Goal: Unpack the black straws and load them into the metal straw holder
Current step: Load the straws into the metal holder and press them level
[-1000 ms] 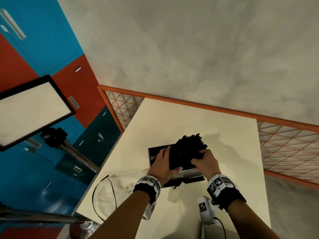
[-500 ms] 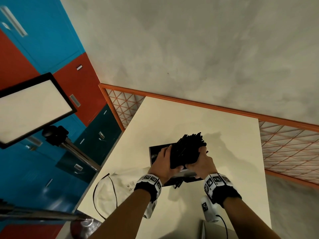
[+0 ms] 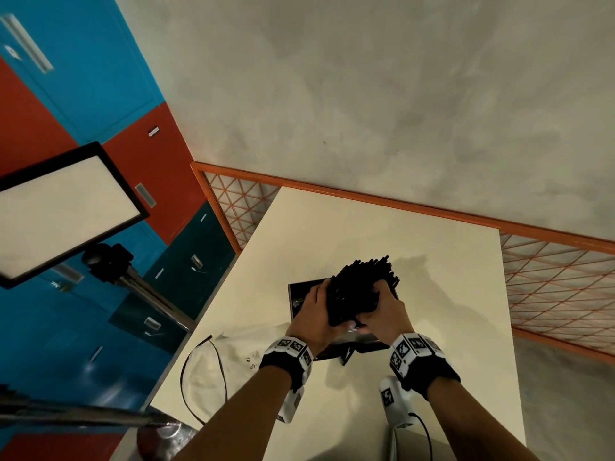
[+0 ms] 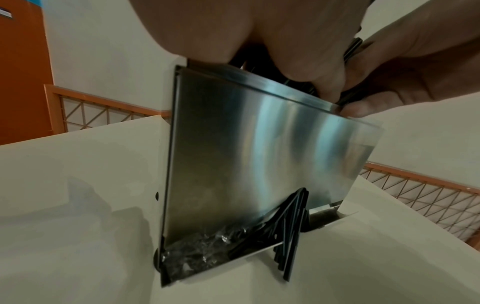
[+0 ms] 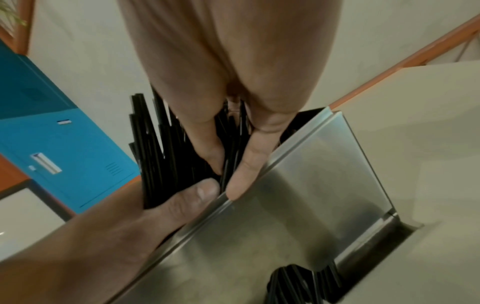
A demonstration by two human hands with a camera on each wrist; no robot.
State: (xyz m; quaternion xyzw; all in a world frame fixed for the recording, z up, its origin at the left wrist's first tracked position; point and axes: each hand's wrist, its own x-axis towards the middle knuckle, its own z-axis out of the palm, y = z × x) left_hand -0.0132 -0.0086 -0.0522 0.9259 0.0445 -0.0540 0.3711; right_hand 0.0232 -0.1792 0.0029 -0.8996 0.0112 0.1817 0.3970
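Note:
A thick bundle of black straws stands tilted in the open top of the metal straw holder on the cream table. My left hand grips the bundle from the left, thumb across its near side. From the right, my right hand grips the same bundle. In the right wrist view the right fingers dig between the straws at the holder's rim. Several straws poke out of the holder's bottom slot beside crumpled clear wrap.
A white cloth bag with a black cord lies on the table near my left forearm. An orange mesh fence borders the table's far and right sides. A light panel on a stand rises at the left before blue and red lockers.
My right hand has slid up and leftwards, further onto the straw bundle. The left hand and the holder have stayed where they were.

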